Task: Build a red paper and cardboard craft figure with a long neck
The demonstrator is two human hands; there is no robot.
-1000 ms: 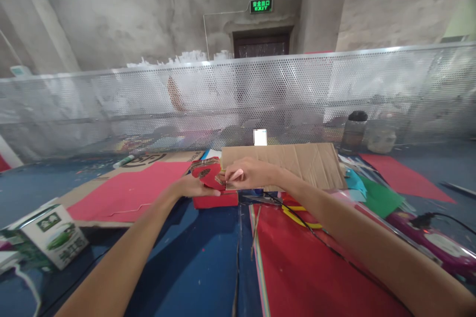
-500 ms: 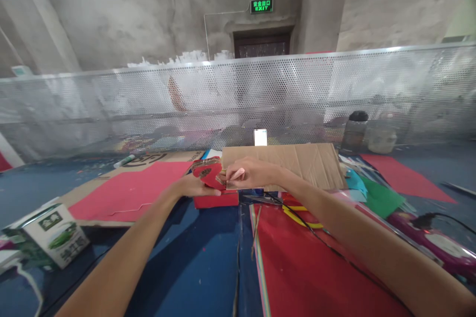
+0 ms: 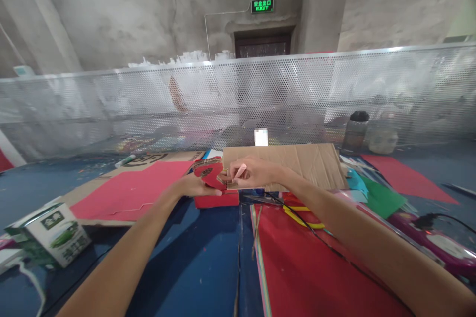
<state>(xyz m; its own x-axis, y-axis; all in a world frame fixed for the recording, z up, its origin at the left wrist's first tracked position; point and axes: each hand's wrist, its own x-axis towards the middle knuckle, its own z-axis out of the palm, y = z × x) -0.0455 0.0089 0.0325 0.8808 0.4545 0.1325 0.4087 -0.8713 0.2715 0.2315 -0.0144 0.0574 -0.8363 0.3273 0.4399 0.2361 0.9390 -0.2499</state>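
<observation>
My left hand [image 3: 192, 185] is closed around the left side of a red heart-shaped cardboard piece [image 3: 211, 173] with layered brown edges and a dark patch on its face. The thumb lies along its lower edge. Just right of that piece, my right hand [image 3: 256, 171] has its fingers curled in a pinch. What sits between those fingertips is too small to make out. Directly below the heart-shaped piece lies a flat red box-like block [image 3: 216, 201]. A corrugated cardboard sheet [image 3: 308, 163] extends behind my right hand and wrist.
Pink-red paper [image 3: 130, 190] on cardboard spreads to the left, near a milk carton [image 3: 55, 235]. Yellow-handled scissors [image 3: 303, 218] and a cable lie by a red paper stack [image 3: 312, 272] under my right forearm. A bottle [image 3: 356, 131] stands before the perforated metal screen [image 3: 208, 99].
My right hand has drawn slightly to the right, away from the heart-shaped piece. My left hand keeps its hold in nearly the same place.
</observation>
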